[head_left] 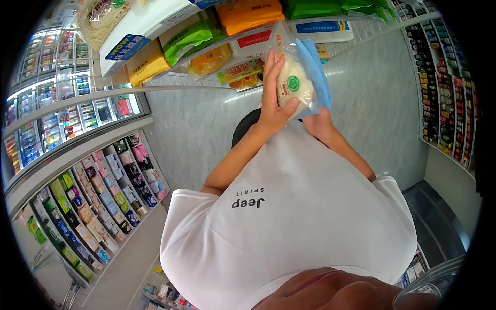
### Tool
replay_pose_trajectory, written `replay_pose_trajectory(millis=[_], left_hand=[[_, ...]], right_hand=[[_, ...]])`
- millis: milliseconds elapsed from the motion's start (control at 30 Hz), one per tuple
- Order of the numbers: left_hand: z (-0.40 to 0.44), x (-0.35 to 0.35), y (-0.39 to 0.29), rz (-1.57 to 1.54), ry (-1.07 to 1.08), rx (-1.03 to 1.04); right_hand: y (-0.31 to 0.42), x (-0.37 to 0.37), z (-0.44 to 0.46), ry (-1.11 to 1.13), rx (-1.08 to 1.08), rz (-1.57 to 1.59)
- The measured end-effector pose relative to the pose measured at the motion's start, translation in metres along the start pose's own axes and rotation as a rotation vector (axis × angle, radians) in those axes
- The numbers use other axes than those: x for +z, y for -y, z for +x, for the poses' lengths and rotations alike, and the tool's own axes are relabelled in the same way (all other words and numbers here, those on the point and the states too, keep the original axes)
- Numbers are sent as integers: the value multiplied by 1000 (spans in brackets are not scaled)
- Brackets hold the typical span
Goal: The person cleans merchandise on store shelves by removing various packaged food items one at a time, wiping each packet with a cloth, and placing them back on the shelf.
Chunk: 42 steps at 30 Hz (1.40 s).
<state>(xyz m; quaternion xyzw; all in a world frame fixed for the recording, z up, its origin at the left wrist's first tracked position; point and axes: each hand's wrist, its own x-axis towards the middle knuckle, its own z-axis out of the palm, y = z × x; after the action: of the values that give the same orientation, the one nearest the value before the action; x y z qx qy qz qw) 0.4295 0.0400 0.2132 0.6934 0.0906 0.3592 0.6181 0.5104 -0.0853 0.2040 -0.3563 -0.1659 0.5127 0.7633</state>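
Observation:
My left hand (275,98) is closed around the side of a clear plastic bag of white rounded food (295,82). The bag carries a round green label, and its loose end points up toward the shelf. Against the bag's right side stands a folded light blue cloth (316,75). My right hand (319,124) grips the lower end of this cloth, its fingers partly hidden behind it. Both hands are in front of my chest, just short of the shelf edge.
Ahead is a wire shelf with an orange packet (249,18), a green packet (188,40), a yellow packet (148,63) and bagged noodles (99,23). A rack of small packages (98,206) stands at left, a drinks shelf (439,88) at right. Grey floor (191,124) lies below.

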Motion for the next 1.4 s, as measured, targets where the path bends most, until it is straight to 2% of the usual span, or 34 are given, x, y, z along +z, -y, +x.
replay_pose_trajectory(millis=[33, 133, 233, 400, 500, 600, 700, 833, 900, 967, 1033, 1100, 1200, 1233, 1333, 1400], left_hand=[[-1, 2, 0, 62, 15, 2], [1, 5, -6, 235, 78, -1], [2, 7, -11, 300, 164, -24], [3, 4, -24, 248, 274, -82], [2, -2, -35, 104, 253, -147], [-13, -10, -4, -92, -131, -309], [-23, -19, 24, -633, -556, -676], [-17, -6, 25, -1193, -390, -1051], [-41, -2, 28, -752, -142, -841], [-30, 4, 3, -886, -136, -893], [-44, -2, 20, -1171, -133, -932], [-48, -7, 31, -1785, -129, -934], [-49, -13, 24, -1984, -223, -990], [-48, -13, 18, -1927, -177, -973], [-47, -15, 6, -1842, -98, -960], [-49, -17, 10, -1896, -101, -984]], right_hand=[[4, 6, 1, -25, -9, 17], [-6, -3, -1, -86, -181, -304], [4, -3, -10, -227, -34, -223], [6, -5, -19, -340, -80, -86], [13, -19, -22, -432, -70, 65], [30, -37, -21, -585, -120, 105], [64, -40, -27, -659, -127, 112], [99, -28, -32, -527, -33, 156], [97, -18, -21, -558, 84, 121], [91, -8, -12, -556, 217, 39], [84, 7, -5, -481, 142, -198], [77, 14, -1, -377, 60, -446], [76, 14, 3, -404, 51, -436], [76, 13, 3, -426, 42, -459], [87, 5, 5, -719, 75, -367], [99, -2, 5, -721, -41, -361]])
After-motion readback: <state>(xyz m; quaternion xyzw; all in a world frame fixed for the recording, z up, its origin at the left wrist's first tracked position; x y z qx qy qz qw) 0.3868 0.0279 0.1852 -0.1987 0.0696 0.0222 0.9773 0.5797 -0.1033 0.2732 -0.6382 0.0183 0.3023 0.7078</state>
